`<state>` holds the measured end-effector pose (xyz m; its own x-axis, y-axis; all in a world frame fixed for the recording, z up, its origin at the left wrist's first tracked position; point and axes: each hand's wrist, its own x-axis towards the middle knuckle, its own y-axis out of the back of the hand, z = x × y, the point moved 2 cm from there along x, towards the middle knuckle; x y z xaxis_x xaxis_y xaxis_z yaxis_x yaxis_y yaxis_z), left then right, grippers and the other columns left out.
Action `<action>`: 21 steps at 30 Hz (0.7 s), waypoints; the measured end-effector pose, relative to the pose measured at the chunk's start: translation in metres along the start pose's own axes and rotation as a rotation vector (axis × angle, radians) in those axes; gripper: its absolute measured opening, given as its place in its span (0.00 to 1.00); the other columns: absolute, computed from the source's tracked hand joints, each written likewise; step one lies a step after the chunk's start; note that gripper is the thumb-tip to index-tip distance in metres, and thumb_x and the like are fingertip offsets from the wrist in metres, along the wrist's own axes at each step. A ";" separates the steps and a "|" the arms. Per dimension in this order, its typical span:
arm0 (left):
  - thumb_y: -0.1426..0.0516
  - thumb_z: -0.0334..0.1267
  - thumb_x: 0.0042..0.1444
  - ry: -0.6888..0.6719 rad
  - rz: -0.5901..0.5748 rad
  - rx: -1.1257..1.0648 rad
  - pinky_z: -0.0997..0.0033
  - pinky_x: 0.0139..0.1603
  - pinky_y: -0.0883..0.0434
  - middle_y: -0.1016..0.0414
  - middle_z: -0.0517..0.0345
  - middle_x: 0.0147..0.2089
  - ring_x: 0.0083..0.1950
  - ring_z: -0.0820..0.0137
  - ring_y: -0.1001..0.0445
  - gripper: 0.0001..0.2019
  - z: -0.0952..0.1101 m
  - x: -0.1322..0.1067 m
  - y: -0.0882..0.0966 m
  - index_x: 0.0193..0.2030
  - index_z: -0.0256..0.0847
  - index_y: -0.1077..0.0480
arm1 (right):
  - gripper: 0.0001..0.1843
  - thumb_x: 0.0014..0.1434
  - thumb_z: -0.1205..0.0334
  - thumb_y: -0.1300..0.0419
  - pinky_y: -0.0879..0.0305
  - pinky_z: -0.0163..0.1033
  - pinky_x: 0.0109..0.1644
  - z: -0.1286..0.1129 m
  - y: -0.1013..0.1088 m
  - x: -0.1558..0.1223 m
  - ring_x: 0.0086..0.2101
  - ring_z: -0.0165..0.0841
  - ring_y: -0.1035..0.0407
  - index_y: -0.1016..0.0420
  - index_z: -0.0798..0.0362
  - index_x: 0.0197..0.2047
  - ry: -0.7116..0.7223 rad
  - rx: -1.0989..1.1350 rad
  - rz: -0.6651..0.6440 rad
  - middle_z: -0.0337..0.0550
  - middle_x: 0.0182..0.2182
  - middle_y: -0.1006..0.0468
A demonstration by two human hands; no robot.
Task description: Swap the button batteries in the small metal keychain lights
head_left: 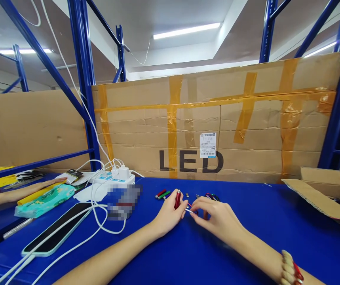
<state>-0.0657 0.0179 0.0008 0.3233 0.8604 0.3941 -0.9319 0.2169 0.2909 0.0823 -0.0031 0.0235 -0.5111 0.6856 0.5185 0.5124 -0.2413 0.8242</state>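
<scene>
My left hand [167, 217] is closed round a short, shiny red metal tube [177, 200] with a silvery upper end. Between the thumb and fingertips of my right hand [221, 221], a thin pale rod [188, 210] is pinched, pointing toward the left hand. What kind of part the rod is, I cannot make out. Just beyond the left hand lie red and green tubes [164, 194] of a similar look. A tiny metal piece [187, 195] sits between the hands, and several dark and coloured small items [213, 196] are partly hidden behind the right hand.
At left, a phone [58, 229] lies under white cables, near a white power strip [119, 178] and a teal patterned packet [49, 200]. Another person's hand [46, 184] rests at far left. An opened cardboard box [321, 198] stands right; taped cardboard [146, 130] walls the back.
</scene>
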 end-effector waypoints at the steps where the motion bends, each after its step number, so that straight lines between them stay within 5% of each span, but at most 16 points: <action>1: 0.51 0.51 0.57 0.001 -0.012 -0.012 0.81 0.16 0.49 0.45 0.71 0.19 0.15 0.81 0.49 0.16 0.000 0.000 0.000 0.29 0.41 0.50 | 0.09 0.57 0.60 0.48 0.38 0.32 0.28 0.002 -0.001 0.000 0.22 0.26 0.33 0.27 0.49 0.33 -0.011 0.003 -0.001 0.39 0.33 0.23; 7: 0.52 0.51 0.58 0.047 -0.064 -0.099 0.81 0.14 0.51 0.46 0.71 0.19 0.15 0.81 0.50 0.16 0.002 -0.003 -0.001 0.29 0.42 0.51 | 0.17 0.60 0.57 0.50 0.35 0.35 0.34 0.013 -0.004 -0.001 0.28 0.30 0.31 0.34 0.48 0.52 -0.016 0.020 0.016 0.42 0.38 0.24; 12: 0.52 0.46 0.60 -0.030 -0.101 -0.010 0.80 0.20 0.46 0.46 0.69 0.20 0.20 0.79 0.44 0.14 0.001 -0.004 -0.002 0.28 0.40 0.49 | 0.14 0.63 0.59 0.54 0.37 0.34 0.35 0.006 -0.006 -0.002 0.31 0.32 0.32 0.30 0.52 0.42 0.157 0.000 -0.139 0.44 0.32 0.27; 21: 0.51 0.51 0.56 0.004 -0.135 -0.038 0.78 0.24 0.42 0.48 0.67 0.25 0.23 0.79 0.48 0.17 -0.003 -0.006 -0.006 0.28 0.40 0.48 | 0.15 0.63 0.63 0.55 0.42 0.33 0.31 0.011 -0.010 -0.001 0.25 0.29 0.39 0.32 0.54 0.30 0.162 0.116 -0.186 0.40 0.25 0.32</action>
<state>-0.0628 0.0126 -0.0055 0.4458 0.8238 0.3501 -0.8854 0.3484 0.3077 0.0853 0.0061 0.0122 -0.7026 0.5899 0.3980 0.4705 -0.0345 0.8817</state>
